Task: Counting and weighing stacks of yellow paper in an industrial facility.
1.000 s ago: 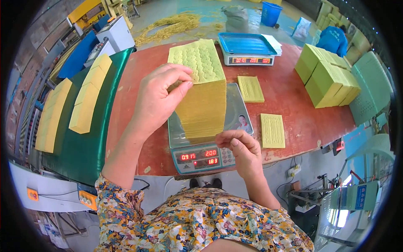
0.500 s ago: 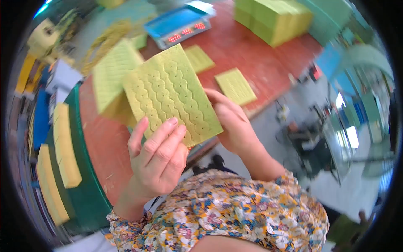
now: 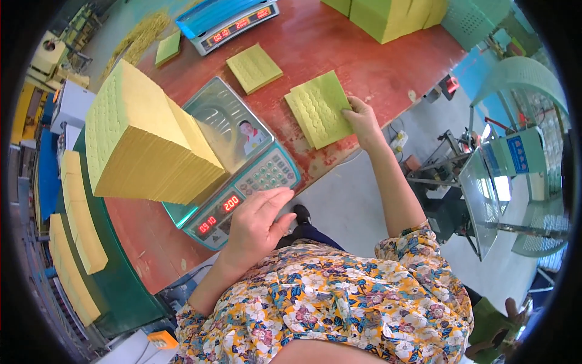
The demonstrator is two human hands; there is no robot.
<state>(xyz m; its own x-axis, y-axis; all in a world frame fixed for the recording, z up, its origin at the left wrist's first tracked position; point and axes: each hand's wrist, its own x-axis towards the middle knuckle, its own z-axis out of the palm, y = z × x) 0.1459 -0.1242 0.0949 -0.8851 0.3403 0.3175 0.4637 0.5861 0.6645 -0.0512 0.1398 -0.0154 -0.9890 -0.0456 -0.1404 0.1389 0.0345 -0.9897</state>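
Note:
My right hand (image 3: 365,121) pinches the right edge of a thin batch of yellow embossed paper (image 3: 321,108) at the table's front edge. The batch overlaps another yellow piece beneath it. Its wavy rows of stamped pattern face up. My left hand (image 3: 257,221) is empty, its fingers stretched out and thumb apart, in front of the keypad of a digital scale (image 3: 276,173). On the scale's metal pan leans a tall stack of yellow paper (image 3: 151,136), its top sheet embossed too. The stack covers the pan's left part.
Another small paper batch (image 3: 254,68) lies on the red table (image 3: 321,39). Behind it stand a second scale with a blue pan (image 3: 224,21) and big yellow-green paper blocks (image 3: 388,21). Long yellow bundles (image 3: 82,212) rest on a green surface at left. Metal equipment (image 3: 479,200) stands on the right.
The embossed paper has gone from between both hands to the table at right, with my right hand still on it. My left hand has let go and dropped in front of the scale.

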